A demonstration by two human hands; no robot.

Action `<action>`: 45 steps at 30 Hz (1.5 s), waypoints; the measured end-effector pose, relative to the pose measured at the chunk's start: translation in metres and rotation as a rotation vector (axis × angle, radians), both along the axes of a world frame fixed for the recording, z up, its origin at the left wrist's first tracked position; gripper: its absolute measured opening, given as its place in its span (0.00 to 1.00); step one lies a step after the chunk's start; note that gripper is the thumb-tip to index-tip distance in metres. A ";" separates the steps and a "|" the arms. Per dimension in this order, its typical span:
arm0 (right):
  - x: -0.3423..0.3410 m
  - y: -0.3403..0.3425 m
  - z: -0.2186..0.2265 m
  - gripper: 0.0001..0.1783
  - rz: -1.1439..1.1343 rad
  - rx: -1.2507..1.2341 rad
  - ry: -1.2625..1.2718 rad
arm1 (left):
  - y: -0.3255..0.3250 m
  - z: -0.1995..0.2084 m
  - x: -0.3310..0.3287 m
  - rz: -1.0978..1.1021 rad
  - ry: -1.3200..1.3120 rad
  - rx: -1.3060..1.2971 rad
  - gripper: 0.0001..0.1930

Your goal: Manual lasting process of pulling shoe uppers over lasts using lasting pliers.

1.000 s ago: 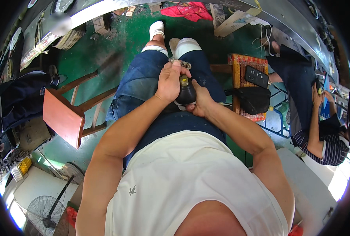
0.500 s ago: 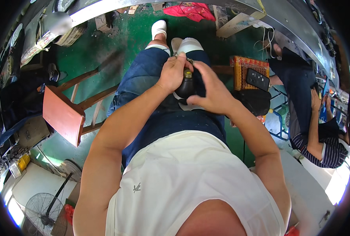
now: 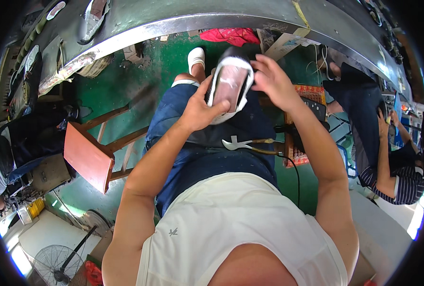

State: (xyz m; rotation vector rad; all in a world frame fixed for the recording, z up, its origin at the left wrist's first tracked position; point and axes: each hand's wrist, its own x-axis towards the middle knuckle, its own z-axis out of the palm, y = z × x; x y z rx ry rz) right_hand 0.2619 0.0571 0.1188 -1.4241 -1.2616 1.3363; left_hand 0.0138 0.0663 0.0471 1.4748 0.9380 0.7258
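A dark shoe upper [image 3: 232, 86] is raised above my thighs, its underside facing up. White material rims its folded edge, and a pinkish-brown sole board with a whitish smear lies inside that rim. My left hand [image 3: 200, 109] grips it from the left, thumb pressed on the near end of the underside. Just off its right side is my right hand [image 3: 276, 85], fingers spread and slightly blurred, holding nothing. Across my lap rest lasting pincers [image 3: 238, 144] with a pale metal head and two handles pointing right.
Ahead runs a metal workbench [image 3: 193, 21] carrying another shoe upper [image 3: 95, 21]. A wooden stool [image 3: 89, 155] stands left. On the right are a woven-topped seat [image 3: 307, 93] with a phone [image 3: 314, 108], a black cable [image 3: 298, 183] and a seated co-worker [image 3: 393, 176]. A fan [image 3: 58, 262] stands lower left.
The shoe upper has been lifted and turned so its underside shows. My right hand has moved up and right with its fingers spread. The pincers on my lap have come into full view.
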 end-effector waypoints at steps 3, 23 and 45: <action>0.023 -0.062 -0.006 0.38 0.448 -0.044 -0.668 | -0.008 -0.007 0.004 0.186 -0.156 -0.317 0.37; 0.011 -0.100 0.018 0.14 0.590 -0.375 -0.617 | -0.030 -0.016 -0.011 -0.162 0.055 -0.882 0.29; 0.007 -0.049 0.012 0.19 0.884 0.413 -1.345 | -0.076 -0.044 0.006 -0.008 0.239 -0.381 0.60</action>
